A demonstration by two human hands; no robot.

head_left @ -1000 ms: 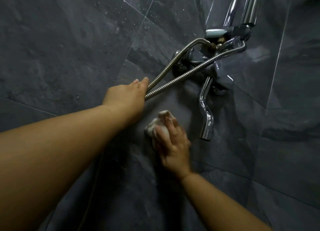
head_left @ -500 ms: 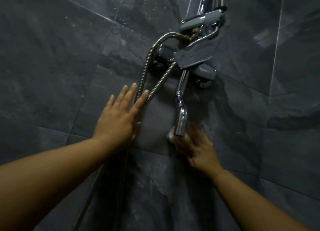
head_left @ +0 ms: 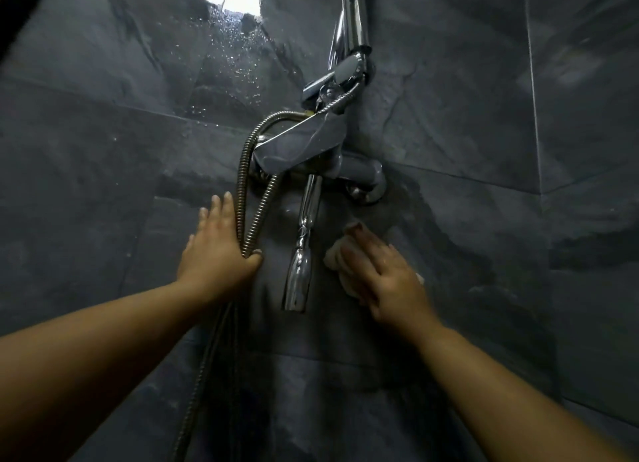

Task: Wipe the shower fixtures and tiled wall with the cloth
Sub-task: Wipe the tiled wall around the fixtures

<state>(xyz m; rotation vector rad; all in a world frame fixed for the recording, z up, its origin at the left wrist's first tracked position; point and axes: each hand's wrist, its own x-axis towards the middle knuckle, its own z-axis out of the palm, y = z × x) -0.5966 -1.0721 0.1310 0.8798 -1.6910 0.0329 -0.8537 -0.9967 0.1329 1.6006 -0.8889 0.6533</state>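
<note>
- Cloth (head_left: 334, 258): pale, bunched wad pressed to the tiled wall (head_left: 456, 122), just right of the spout (head_left: 300, 261) and below the mixer body (head_left: 301, 150). Most of it lies under the right hand; edges show at the fingertips, on the left flank and as a small scrap on the far right of the knuckles. Its long axis cannot be told for certain.
- Right hand (head_left: 383, 281): palm to the wall, fingers straight and spread, flattened over the cloth, pointing up and slightly left. No curl round the cloth is visible. The forearm enters from the near right.
- Left hand (head_left: 214, 254): flat on the wall left of the spout, fingers extended upward and relaxed, thumb out to the right. The hose (head_left: 258, 216) passes through the crook between thumb and forefinger, touching the hand.
- Hose: ribbed metal, two strands hanging from the mixer's left side, then running down towards the near left.
- Spout: chrome, long axis roughly vertical, mouth pointing down; apart from both hands.
- Riser pipe (head_left: 353, 19): chrome, upright above the mixer.
- Wall: dark slate-look tiles, water droplets (head_left: 235, 57) at upper centre.
</note>
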